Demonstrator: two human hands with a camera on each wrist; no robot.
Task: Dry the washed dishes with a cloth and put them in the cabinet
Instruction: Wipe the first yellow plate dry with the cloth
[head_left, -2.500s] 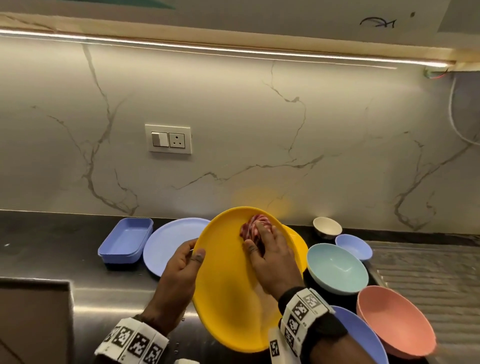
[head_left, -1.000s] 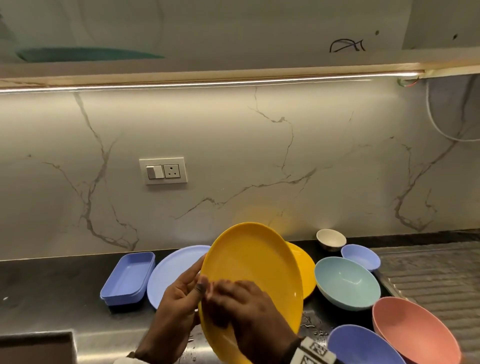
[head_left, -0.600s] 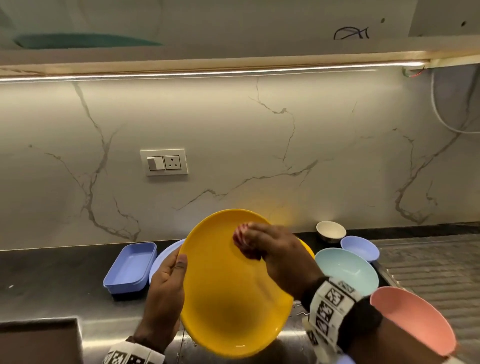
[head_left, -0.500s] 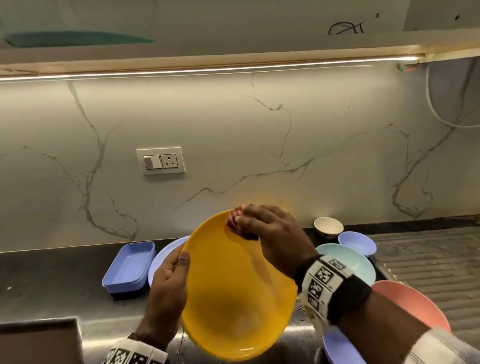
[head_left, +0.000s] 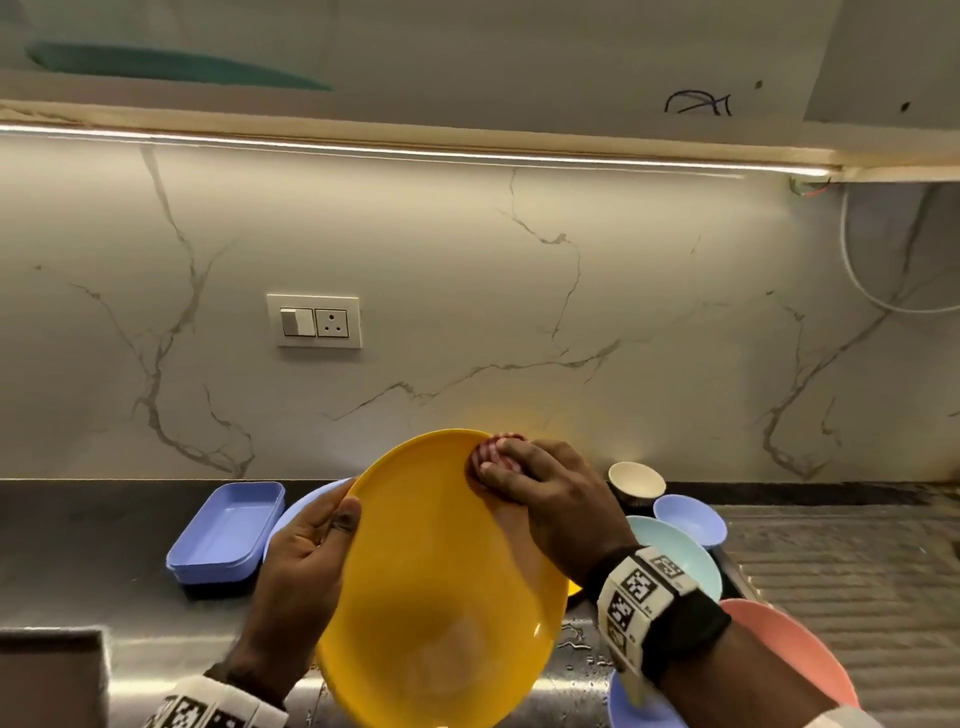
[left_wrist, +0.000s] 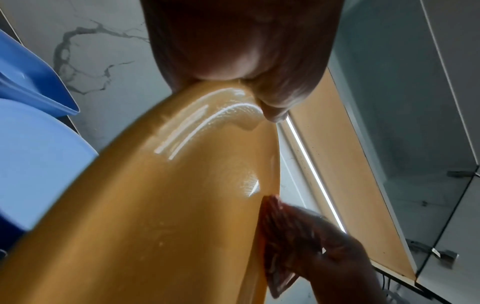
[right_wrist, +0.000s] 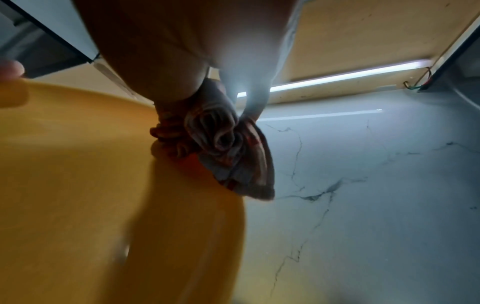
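1. Two hands are on one dish: the left hand (head_left: 306, 561) grips the left rim of the yellow plate (head_left: 441, 582), thumb on the face and fingers behind, while the right hand (head_left: 550, 499) bunches the red-striped cloth (head_left: 491, 452) in its fingers and presses it to the plate's upper-right rim.
2. Key relation: the plate is held tilted off the counter, lower centre of frame, face toward the person, long axis running lower left to upper right. The cloth sits at the far top edge, so the rest of the face lies below and toward the wrist. The right hand is nearer the wet part; prob. the next wipe pulls down along that axis.
3. In the left wrist view the plate's back is glossy with streaks, which may be water; can't tell for sure.
4. Surface: dark steel counter (head_left: 78, 545) with droplets near the lower centre. On it sit a blue tray (head_left: 223, 530) at centre left, and a cream bowl (head_left: 636, 480), a small blue bowl (head_left: 688, 522), a teal bowl (head_left: 691, 566) and a pink bowl (head_left: 795, 654) at right.
5. Room: marble-look backsplash, a switch and socket (head_left: 314, 320) at centre left, a light strip under the cabinet (head_left: 467, 62) along the top.
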